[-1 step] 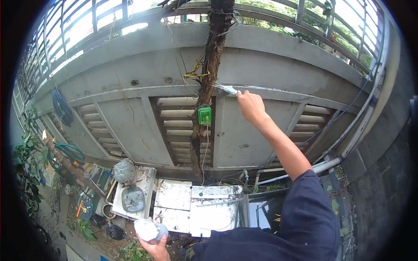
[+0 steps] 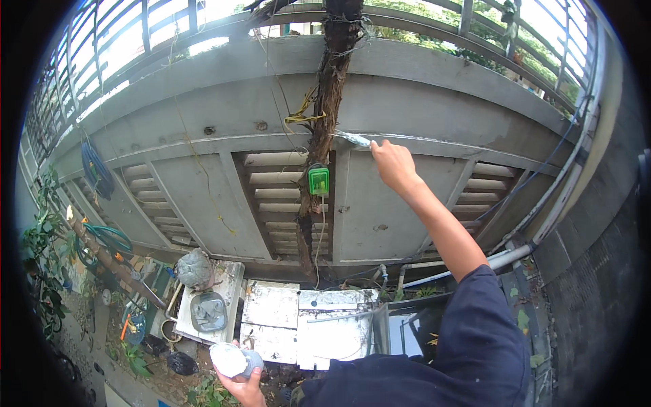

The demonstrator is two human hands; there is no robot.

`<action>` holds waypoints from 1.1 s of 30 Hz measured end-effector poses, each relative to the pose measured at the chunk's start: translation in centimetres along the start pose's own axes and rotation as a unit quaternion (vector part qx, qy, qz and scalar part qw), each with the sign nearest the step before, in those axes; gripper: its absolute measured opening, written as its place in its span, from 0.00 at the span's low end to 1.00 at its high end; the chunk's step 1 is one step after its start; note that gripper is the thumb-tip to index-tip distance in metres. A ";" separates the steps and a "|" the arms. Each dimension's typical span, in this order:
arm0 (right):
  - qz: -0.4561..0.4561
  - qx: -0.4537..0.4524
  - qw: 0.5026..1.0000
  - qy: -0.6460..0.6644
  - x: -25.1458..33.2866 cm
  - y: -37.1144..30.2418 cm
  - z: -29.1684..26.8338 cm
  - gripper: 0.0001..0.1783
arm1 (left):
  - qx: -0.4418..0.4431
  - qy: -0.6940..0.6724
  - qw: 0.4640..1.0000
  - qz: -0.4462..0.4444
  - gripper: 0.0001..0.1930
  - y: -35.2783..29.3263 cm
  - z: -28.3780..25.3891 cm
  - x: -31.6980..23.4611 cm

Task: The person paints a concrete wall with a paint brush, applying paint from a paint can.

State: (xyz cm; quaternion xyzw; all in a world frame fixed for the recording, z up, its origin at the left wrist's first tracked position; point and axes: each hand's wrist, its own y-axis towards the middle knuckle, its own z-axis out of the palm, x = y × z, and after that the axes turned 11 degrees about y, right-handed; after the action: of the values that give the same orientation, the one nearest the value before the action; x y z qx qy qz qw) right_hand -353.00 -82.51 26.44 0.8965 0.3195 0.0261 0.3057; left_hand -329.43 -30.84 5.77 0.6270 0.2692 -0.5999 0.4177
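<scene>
My right hand [image 2: 393, 165] is raised, with its fingers closed round the end of a slim, whitish paintbrush [image 2: 355, 140]. The brush tip points left and meets the ledge [image 2: 434, 146] of the grey wall, just beside a rough brown trunk [image 2: 328, 102]. Low down at the left, my left hand [image 2: 244, 388] is wrapped round a pale grey tub [image 2: 252, 361] with a white top [image 2: 228, 359]. The tub is tilted, and its contents cannot be made out. A green box [image 2: 318, 181] is fixed to the trunk below the brush.
Yellow ties [image 2: 303, 117] loop round the trunk. Beneath the wall stand white panels [image 2: 270, 303], a glass tank [image 2: 407, 332] and a stand bearing a clear plastic tub [image 2: 208, 311]. Pipes [image 2: 512, 256] run at the right, and a cut branch [image 2: 112, 261] leans at the left.
My right hand and the brush have shifted very slightly to the right along the ledge. My left hand still holds the tub in nearly the same place.
</scene>
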 end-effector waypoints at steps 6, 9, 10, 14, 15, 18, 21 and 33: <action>0.114 -0.025 0.993 -0.001 -13.9 -3.9 -0.6 0.16 | 0.011 0.014 1.000 -0.001 0.55 0.9 0.6 0.4; 0.180 0.014 0.982 -0.057 -19.7 -6.6 -2.4 0.21 | 0.014 0.013 1.000 0.007 0.55 1.2 1.0 0.3; 0.194 0.007 0.978 -0.074 -21.2 -7.4 -3.4 0.17 | 0.018 0.009 1.000 0.004 0.55 1.5 1.1 0.0; 0.322 0.019 0.921 -0.218 -26.7 -9.1 -5.8 0.06 | 0.031 0.009 0.999 0.011 0.55 1.7 1.4 -0.3; 0.322 0.022 0.919 -0.225 -26.9 -9.1 -5.3 0.07 | 0.025 0.014 0.999 0.016 0.55 1.6 1.4 -0.3; 0.276 0.018 0.940 -0.198 -23.3 -7.6 -3.2 0.08 | 0.019 0.015 0.999 0.021 0.55 1.1 1.4 0.0; 0.176 -0.004 0.964 -0.201 -18.0 -5.0 0.4 0.06 | 0.031 0.006 0.999 0.014 0.56 1.1 2.0 -0.5; -0.019 0.014 0.998 0.056 -12.1 2.2 -4.2 0.13 | 0.042 -0.032 0.999 -0.011 0.53 0.4 3.4 0.7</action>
State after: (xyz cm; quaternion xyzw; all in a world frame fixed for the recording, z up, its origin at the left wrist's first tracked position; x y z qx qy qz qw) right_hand -362.41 -88.76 32.93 0.8917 0.3531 0.0662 0.2753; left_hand -330.81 -34.07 5.38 0.6215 0.2369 -0.6349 0.3930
